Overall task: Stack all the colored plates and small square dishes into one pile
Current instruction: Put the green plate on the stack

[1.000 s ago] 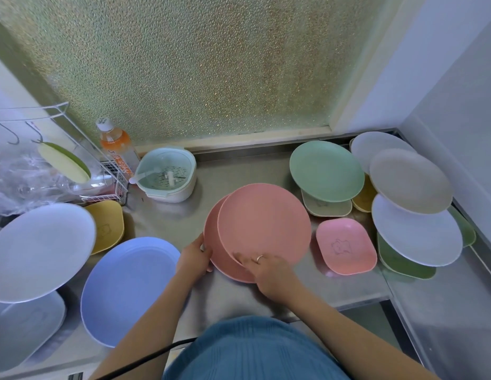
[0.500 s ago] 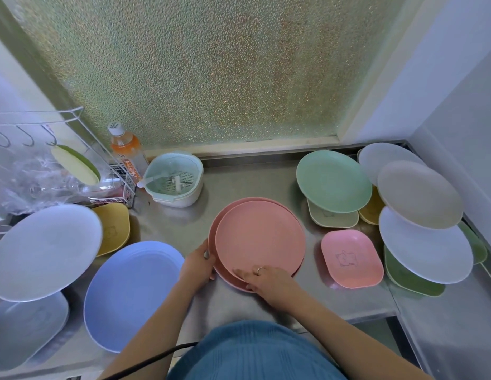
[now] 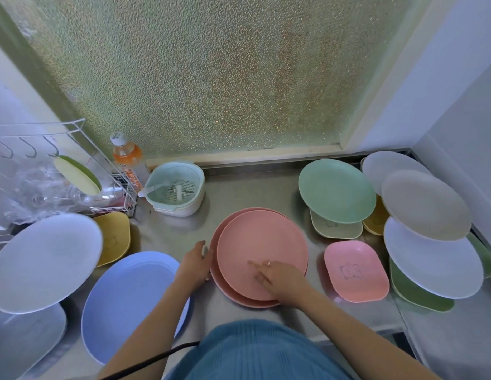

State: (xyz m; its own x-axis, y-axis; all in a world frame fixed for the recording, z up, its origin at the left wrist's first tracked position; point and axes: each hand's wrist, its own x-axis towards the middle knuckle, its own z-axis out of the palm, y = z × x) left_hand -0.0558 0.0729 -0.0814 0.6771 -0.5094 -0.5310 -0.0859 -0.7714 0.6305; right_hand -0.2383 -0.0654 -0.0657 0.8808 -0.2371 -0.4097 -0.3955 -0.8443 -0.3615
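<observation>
Two pink round plates (image 3: 262,242) lie stacked at the counter's middle, the upper one nested in the lower. My left hand (image 3: 195,264) rests against the lower plate's left rim. My right hand (image 3: 280,278) lies flat on the upper plate's near edge, fingers spread. A pink square dish (image 3: 356,271) sits just right of them. A blue plate (image 3: 129,303) lies to the left, with a white plate (image 3: 44,261) and a yellow square dish (image 3: 114,237) beyond. On the right are a green plate (image 3: 336,190), a pale green square dish (image 3: 336,229) under it, and overlapping white and beige plates (image 3: 430,256).
A mint colander bowl (image 3: 176,187) and an orange drink bottle (image 3: 128,160) stand at the back left beside a wire rack (image 3: 60,182). Frosted glass backs the steel counter (image 3: 239,193). A sink opening lies at the near right. A green dish (image 3: 419,293) peeks from under the right plates.
The upper pink plate has come down flat onto the lower one. My right hand has slid onto its near edge with fingers spread; my left hand stays at the rim.
</observation>
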